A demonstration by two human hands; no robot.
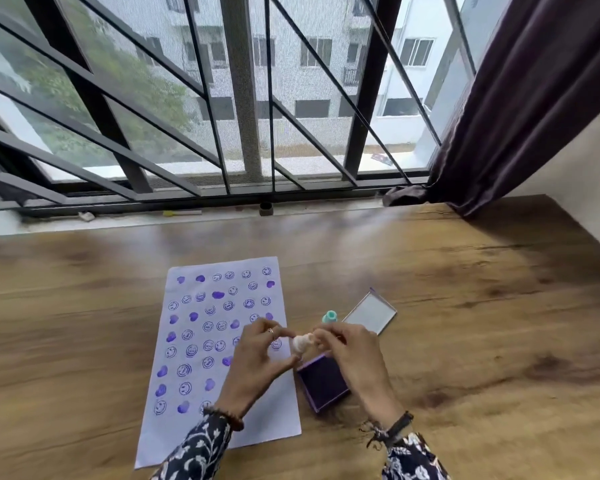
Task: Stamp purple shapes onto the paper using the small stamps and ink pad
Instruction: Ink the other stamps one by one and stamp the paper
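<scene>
A white sheet of paper [201,341] lies on the wooden table, covered with several purple hearts and smiley faces. Right of it sits the open purple ink pad [323,382]. Above the pad's near-left corner, my left hand [257,362] and my right hand [354,358] meet, both pinching a small pale pink stamp [302,342] between their fingertips. A small teal stamp [329,316] stands upright just behind my right hand. The stamp's face is hidden from view.
The ink pad's clear lid [371,313] lies on the wooden table [482,323] behind the pad. A barred window runs along the far edge of the table. A dark curtain [520,109] hangs at the far right beside a wall.
</scene>
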